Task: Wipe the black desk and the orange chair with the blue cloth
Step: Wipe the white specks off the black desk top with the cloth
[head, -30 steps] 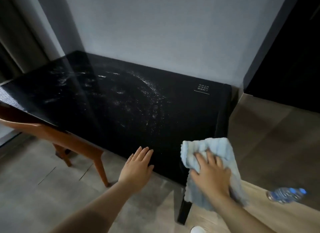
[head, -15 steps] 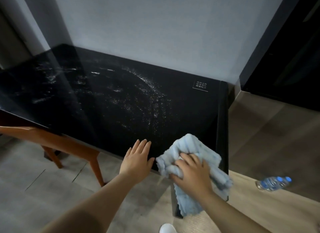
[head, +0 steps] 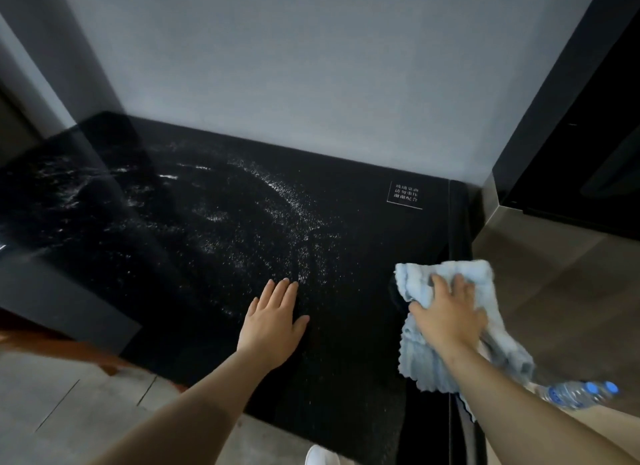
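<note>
The black desk (head: 214, 229) stands against the grey wall, its glossy top streaked with white specks and smears. My left hand (head: 273, 322) lies flat on it near the front, fingers straight and together. At the desk's right edge my right hand (head: 448, 315) grips the bunched blue cloth (head: 420, 357) and holds it down on the top. Part of the cloth hangs over the edge below my wrist. Only a sliver of the orange chair (head: 52, 347) shows under the desk's left front corner.
A plastic water bottle with a blue cap (head: 578, 393) lies on the wooden floor to the right of the desk. A white printed label (head: 405, 195) marks the desk's back right corner. A dark cabinet (head: 588, 146) stands at right. A white shoe tip (head: 320, 456) shows below.
My right hand swept the cloth left along the front edge, then back right and further onto the desk. The view moved closer, and my left hand now rests further in on the top.
</note>
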Demonstrator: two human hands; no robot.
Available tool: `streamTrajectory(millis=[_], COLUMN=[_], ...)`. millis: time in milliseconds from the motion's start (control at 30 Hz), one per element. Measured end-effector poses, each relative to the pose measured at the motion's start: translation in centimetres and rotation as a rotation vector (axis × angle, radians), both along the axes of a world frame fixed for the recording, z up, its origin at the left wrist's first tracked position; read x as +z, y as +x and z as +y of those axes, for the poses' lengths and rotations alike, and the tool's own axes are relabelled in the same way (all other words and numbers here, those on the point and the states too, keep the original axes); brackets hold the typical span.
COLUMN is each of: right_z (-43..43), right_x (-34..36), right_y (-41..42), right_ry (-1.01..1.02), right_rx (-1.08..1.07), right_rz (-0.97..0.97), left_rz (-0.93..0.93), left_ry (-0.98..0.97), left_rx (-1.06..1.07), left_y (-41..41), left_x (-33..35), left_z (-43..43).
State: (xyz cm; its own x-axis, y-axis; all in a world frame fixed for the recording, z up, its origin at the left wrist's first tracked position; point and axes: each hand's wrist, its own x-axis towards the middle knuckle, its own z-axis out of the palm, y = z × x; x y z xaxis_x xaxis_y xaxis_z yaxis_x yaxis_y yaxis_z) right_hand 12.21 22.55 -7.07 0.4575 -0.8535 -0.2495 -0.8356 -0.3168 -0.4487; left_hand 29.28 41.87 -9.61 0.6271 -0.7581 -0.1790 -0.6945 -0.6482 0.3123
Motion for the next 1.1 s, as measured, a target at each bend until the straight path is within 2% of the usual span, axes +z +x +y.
streamTrajectory(millis=[33,100,133,167,200,300,333,400,433,467,600,667,733,800,867,900,967,1033,1100], right_z=[0.2,0.9,2.1,2.7,2.3,-1.7,-3.7,-6.1,-6.0,-5.1,-0.7,-1.5,-4.8,-8.4,-9.3,-8.7,-5.9,-2.1,0.7], right_x=[1.4,0.1,0.1,-0.1,-0.8,-0.7,-0.6,-1.0,-1.3,-1.6,-2.3,-1.7,-1.3,-1.2,-1.2,-1.3,-1.2,-1.5,-1.4], right_y=[0.7,2.4,2.8,3.1,3.4,2.6,2.4,1.8,1.8,2.4,4.9,4.7,3.5,2.1,2.0,2.8,5.0,6.1,6.2], right_ry=[0.159,0.349,0.149,0.109,0.033,-0.115,-0.197,-0.238,-0.223,-0.197,-0.223,-0.101,-0.070,-0.184,-0.256,-0.276,-0.318,-0.319,-0.122], right_rx=[0.189,0.251,0.293,0.313,0.224,0.030,-0.047,-0.078,-0.033,0.028,0.339,0.322,0.142,-0.054,-0.069,-0.046,0.089,0.309,0.528], right_rz=[-0.315,-0.713,-0.589,-0.517,-0.448,-0.569,-0.451,0.000,0.153,0.198,-0.100,-0.251,-0.316,-0.162,0.079,0.123,0.098,-0.012,-0.173], left_rz=[-0.005,-0.007,-0.003,0.002,0.004,0.007,0.010,0.025,0.031,0.033,-0.029,-0.051,-0.043,-0.031,-0.017,-0.013,-0.008,-0.018,-0.036], left_ry=[0.001,-0.008,-0.013,-0.013,-0.010,0.005,0.021,0.077,0.109,0.136,0.212,0.231,0.242,0.257,0.262,0.261,0.255,0.250,0.245], left_rx=[0.006,0.020,0.024,0.024,0.023,0.025,0.023,0.022,0.027,0.034,0.012,-0.012,-0.032,-0.054,-0.055,-0.050,-0.048,-0.056,-0.070], left_y=[0.6,1.4,1.7,1.9,2.1,2.8,3.0,3.2,3.2,3.1,3.0,3.2,3.7,4.1,4.2,4.2,4.4,4.5,4.6], left_x=[0.1,0.1,0.1,0.0,0.0,-0.2,-0.2,-0.1,-0.1,-0.1,-0.2,-0.2,-0.1,0.1,0.2,0.3,0.3,0.3,0.5], left_z=[-0.7,-1.9,-2.4,-2.8,-3.1,-3.9,-4.2,-4.8,-5.1,-5.4,-5.6,-5.4,-5.2,-5.1,-5.2,-5.2,-5.3,-5.1,-5.0])
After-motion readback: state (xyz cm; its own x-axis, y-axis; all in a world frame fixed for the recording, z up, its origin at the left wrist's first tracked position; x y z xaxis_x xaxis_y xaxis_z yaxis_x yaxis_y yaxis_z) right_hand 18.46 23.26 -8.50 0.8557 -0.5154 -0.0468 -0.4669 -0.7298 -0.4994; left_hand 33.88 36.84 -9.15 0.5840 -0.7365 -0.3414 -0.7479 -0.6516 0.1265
